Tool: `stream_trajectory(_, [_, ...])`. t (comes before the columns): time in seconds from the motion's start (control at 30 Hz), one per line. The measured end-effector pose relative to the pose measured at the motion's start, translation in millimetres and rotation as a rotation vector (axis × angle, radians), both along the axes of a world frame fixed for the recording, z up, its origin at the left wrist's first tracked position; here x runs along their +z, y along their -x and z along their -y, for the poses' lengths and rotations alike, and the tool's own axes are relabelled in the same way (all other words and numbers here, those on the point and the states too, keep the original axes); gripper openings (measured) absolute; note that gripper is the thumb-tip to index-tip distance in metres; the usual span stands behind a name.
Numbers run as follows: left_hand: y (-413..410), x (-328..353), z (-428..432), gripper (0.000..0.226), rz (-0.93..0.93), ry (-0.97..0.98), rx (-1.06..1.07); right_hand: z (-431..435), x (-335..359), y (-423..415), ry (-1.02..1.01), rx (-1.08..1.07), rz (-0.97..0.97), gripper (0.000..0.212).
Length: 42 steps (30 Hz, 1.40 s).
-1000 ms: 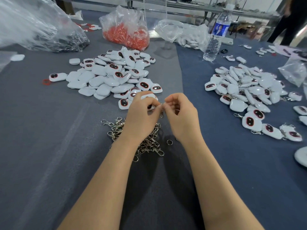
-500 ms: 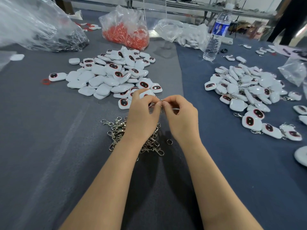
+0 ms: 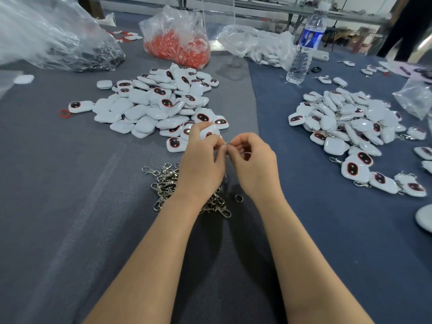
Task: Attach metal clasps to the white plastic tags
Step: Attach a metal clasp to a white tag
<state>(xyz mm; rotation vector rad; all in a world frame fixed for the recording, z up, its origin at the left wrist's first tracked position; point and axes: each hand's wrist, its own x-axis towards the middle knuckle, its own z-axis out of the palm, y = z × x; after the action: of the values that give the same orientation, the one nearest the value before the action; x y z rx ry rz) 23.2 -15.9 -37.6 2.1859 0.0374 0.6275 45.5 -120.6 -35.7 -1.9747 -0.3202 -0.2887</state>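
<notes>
My left hand (image 3: 203,164) holds a white plastic tag (image 3: 209,132) with a dark red-rimmed window, mostly hidden by my fingers. My right hand (image 3: 253,164) pinches a small metal clasp ring (image 3: 227,143) at the tag's edge; fingertips of both hands meet there. A heap of loose metal clasps (image 3: 168,183) lies under my left wrist. A pile of bare white tags (image 3: 154,106) lies beyond my hands at the left. A pile of tags with clasps on them (image 3: 350,127) lies at the right.
A water bottle (image 3: 304,50) stands at the back right. Plastic bags sit at the back: red parts (image 3: 177,45), white parts (image 3: 257,47), dark metal parts (image 3: 70,47). A loose ring (image 3: 238,198) lies near my right wrist. A person's dark legs (image 3: 406,24) stand far right.
Both hands have lifted slightly and moved a little away from me, still pinched together on the tag and clasp. The piles have not moved.
</notes>
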Motion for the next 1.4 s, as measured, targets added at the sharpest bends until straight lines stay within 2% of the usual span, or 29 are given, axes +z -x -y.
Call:
stream_trajectory(0.13, [-0.8,-0.4,-2.2,0.01,-0.005,-0.013,-0.012,1.9,-1.2,-1.2,0.041,0.066,-0.047,0.026])
stream_trajectory(0.27, [-0.8,0.4,-4.6,0.01,-0.014,-0.038,-0.024,2.0,-1.8,0.7,0.072,0.098,0.03,0.014])
stream_trajectory(0.4, [0.1,1.9,-8.5,0.01,-0.026,-0.051,-0.038,3.5,-2.7,1.0,0.116,0.134,0.066,0.015])
stream_trajectory(0.6, [0.3,5.7,-13.5,0.008,-0.083,-0.029,-0.079,5.5,-2.0,-0.9,-0.013,0.08,-0.01,0.022])
stream_trajectory(0.67, [1.3,7.3,-15.4,0.007,-0.076,0.046,-0.103,6.6,-2.3,-2.6,-0.056,0.044,-0.044,0.023])
stream_trajectory(0.8, [3.8,11.7,-14.3,0.02,-0.128,0.371,-0.199,7.5,-1.6,-3.7,-0.032,0.002,-0.046,0.021])
stream_trajectory(0.9, [3.8,12.1,-12.7,0.021,-0.176,0.438,-0.185,6.1,-0.1,-1.7,0.02,0.009,-0.025,0.026])
stream_trajectory(1.1, [2.7,8.7,-13.4,0.016,-0.215,0.385,-0.143,3.9,0.9,0.5,0.096,0.028,-0.013,0.016])
stream_trajectory(1.4, [1.6,6.4,-14.6,0.018,-0.228,0.276,-0.123,2.4,2.5,3.9,0.145,0.078,0.041,0.015])
